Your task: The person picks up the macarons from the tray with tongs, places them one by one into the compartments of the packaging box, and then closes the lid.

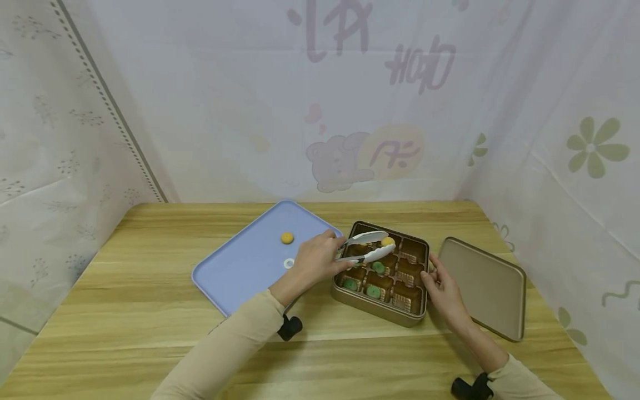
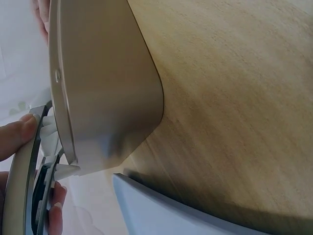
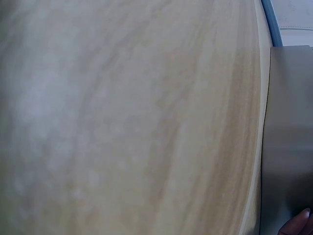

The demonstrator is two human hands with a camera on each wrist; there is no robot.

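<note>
My left hand [image 1: 317, 255] grips a pair of tongs [image 1: 372, 255] with pale tips, reaching over a brown-gold tin box [image 1: 382, 316]. Between the tong tips is a yellow round piece [image 1: 388, 241], above the box's back compartments; whether it touches the bottom cannot be told. Green button-like discs [image 1: 373, 291] lie in compartments of the brown divided insert. My right hand [image 1: 445, 291] holds the box's right wall, thumb at the rim and fingers outside. The left wrist view shows the tongs [image 2: 34, 181] pinched between thumb and fingers beside the box wall [image 2: 107, 73].
A blue tray [image 1: 235, 278] lies left of the box, bearing a yellow button-like disc [image 1: 287, 238] and a white ring [image 1: 289, 263] partly by my left hand. The tin's lid [image 1: 485, 289] lies on the wooden table [image 1: 320, 366] at the right. Printed cloth hangs around the table.
</note>
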